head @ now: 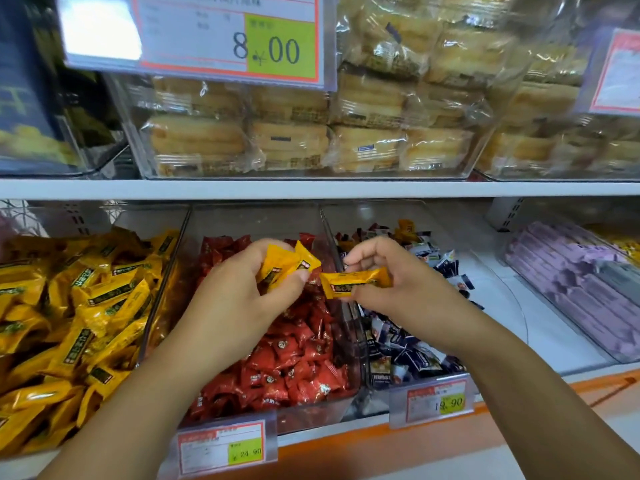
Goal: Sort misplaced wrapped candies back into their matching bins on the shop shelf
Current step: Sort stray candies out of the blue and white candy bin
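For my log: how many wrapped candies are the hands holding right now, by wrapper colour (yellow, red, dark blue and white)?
Yellow candies: 3, with 2 showing in the left hand and 1 in the right hand
Red candies: 0 held
Dark blue and white candies: 0 held
Total: 3 held

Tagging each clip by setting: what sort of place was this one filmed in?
Most likely a shop's snack aisle: printed price tags, clear bins heaped with wrapped candies, and bagged pastries stacked on the shelf above.
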Tool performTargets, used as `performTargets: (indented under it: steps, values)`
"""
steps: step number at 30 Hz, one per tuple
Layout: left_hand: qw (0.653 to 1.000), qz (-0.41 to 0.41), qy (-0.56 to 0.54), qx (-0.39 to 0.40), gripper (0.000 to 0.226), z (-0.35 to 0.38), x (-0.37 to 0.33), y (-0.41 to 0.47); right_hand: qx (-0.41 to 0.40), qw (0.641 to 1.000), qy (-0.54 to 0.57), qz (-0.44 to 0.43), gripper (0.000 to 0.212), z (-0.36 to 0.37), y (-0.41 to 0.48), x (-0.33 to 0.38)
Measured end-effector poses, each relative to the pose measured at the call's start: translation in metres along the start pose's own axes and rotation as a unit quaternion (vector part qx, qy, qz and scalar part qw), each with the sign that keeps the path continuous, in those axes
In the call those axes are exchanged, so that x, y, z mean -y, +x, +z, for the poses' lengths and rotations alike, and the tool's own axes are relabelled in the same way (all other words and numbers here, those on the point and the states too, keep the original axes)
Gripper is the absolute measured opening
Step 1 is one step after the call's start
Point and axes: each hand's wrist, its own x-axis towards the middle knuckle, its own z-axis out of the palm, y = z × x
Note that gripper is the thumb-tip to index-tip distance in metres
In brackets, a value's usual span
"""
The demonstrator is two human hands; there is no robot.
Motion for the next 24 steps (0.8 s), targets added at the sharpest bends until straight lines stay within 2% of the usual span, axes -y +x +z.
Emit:
performTargets:
  steps: [5,9,12,17,19,21,23,24]
  values:
    - [0.999,-0.007,-0.025,0.02,0.007,0.004,-0.003,0.001,0.006,0.998,0.036,-0.059,0.044,0.007,0.002,0.0]
    - [0.996,-0.018,-0.033,0.076,0.017,0.009,-0.006,-0.002,-0.055,0.993,0.027,-0.1,0.043,0.032,0.007,-0.007]
    - [0.998,-0.022,0.006,0.055,0.024,0.006,-0.004,-0.002,-0.044,0.994,0.012,-0.104,0.043,0.024,0.011,-0.005]
    - [0.997,-0.072,0.027,-0.005,0.04,-0.009,0.005,-0.001,-0.146,0.969,-0.197,-0.033,0.033,-0.032,0.04,-0.034]
    - [0.996,-0.081,0.034,0.007,0.04,-0.011,0.007,-0.003,-0.12,0.957,-0.266,0.01,0.036,-0.026,0.053,-0.051]
    - [0.995,-0.089,0.049,0.014,0.035,-0.01,0.009,-0.003,-0.08,0.926,-0.365,0.044,0.049,-0.012,0.062,-0.064]
    - [0.993,-0.096,0.065,0.009,0.032,-0.009,0.011,-0.003,-0.07,0.896,-0.437,0.046,0.054,-0.003,0.068,-0.065]
    - [0.993,-0.097,0.07,0.004,0.031,-0.008,0.012,-0.003,-0.067,0.893,-0.442,0.047,0.052,-0.003,0.07,-0.064]
